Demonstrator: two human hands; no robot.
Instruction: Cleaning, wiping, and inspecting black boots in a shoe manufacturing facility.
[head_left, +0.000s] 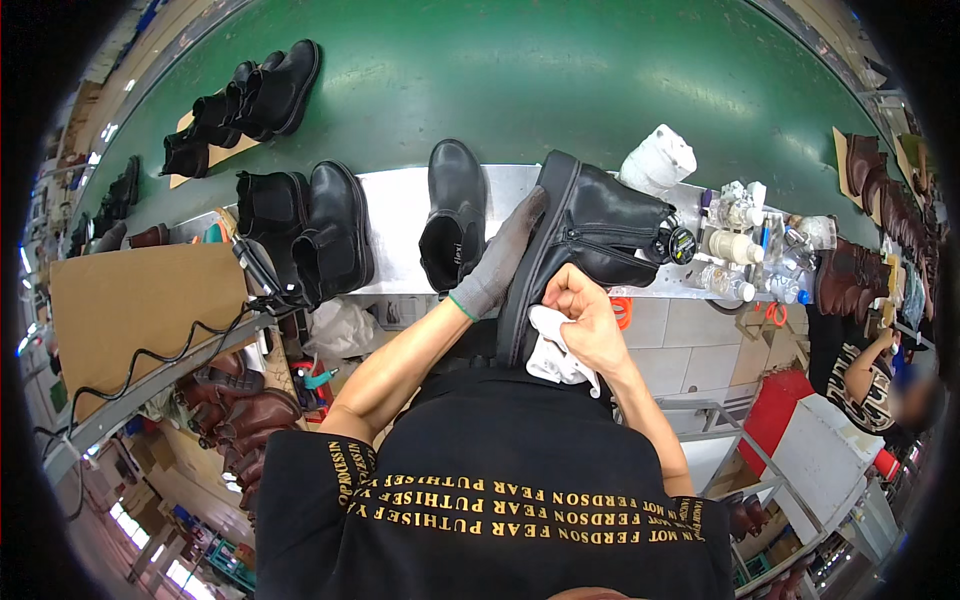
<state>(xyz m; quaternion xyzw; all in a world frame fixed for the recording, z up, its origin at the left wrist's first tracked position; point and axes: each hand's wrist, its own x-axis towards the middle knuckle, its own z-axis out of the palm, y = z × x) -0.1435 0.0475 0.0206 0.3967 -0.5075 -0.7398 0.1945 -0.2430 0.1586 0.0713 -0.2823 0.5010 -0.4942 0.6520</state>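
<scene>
A black ankle boot (605, 215) with a side zipper lies tilted on its side before me, its thick sole turned left and a round black tag hanging at its opening. My left hand (497, 268), in a grey glove with a green cuff, holds it by the sole, fingers stretched along the edge. My bare right hand (592, 322) has its fingers bent around a white cloth (553, 358), close against the near end of the boot. Another black boot (456, 190) stands just left of the gloved hand.
More black boots (335, 225) stand at left, others (275, 95) on the green work surface (450, 70). To the right are a white crumpled roll (657, 160), several small bottles (735, 247) and brown boots (850, 275). A cardboard sheet (140, 320) lies left; a co-worker (870, 385) is at far right.
</scene>
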